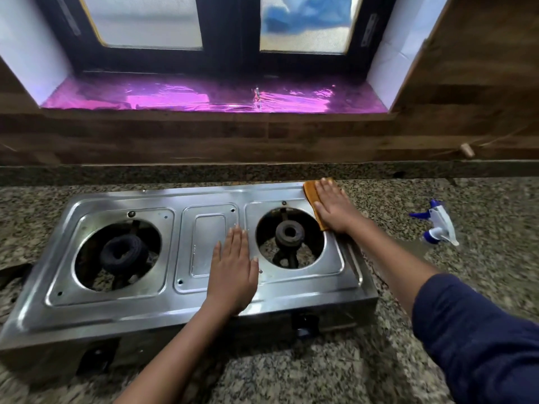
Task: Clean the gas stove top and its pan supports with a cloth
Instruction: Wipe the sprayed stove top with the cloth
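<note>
The left hand [233,266], fingers flat, steadies the stove top [186,298] while the right hand [335,208], fingers straight, presses the cloth [310,193] over its far right corner.

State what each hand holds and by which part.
Neither grips anything. The right hand presses the orange cloth flat from above; the left hand lies flat on the stove top.

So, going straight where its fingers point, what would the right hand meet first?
The right hand, flat on the cloth, would leave the stove and likely meet the granite backsplash first.
</note>
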### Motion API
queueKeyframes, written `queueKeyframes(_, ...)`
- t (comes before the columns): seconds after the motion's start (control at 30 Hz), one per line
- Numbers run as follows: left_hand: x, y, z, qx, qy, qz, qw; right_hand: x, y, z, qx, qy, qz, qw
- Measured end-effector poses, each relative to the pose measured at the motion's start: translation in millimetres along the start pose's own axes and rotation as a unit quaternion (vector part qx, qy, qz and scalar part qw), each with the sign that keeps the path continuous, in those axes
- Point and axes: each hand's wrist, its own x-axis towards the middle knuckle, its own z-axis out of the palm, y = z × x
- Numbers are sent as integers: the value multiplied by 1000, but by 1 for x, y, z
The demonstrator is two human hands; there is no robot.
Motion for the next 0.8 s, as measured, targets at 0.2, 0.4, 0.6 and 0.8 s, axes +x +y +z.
queueKeyframes(0.2,0,0,-1,-4,-11,-3,1000,-124,15,37,73,40,-31,996)
queueKeyframes(0.4,0,2,-2,-12,-11,-12,1000,-208,12,69,62,67,-38,995)
queueKeyframes(0.6,-9,-4,-20,-127,27,5,992,-195,-16,67,7,82,-51,995)
queueKeyframes(0.8,-32,-76,-34,-38,42,2,998,-174,-127,77,41,32,-127,991)
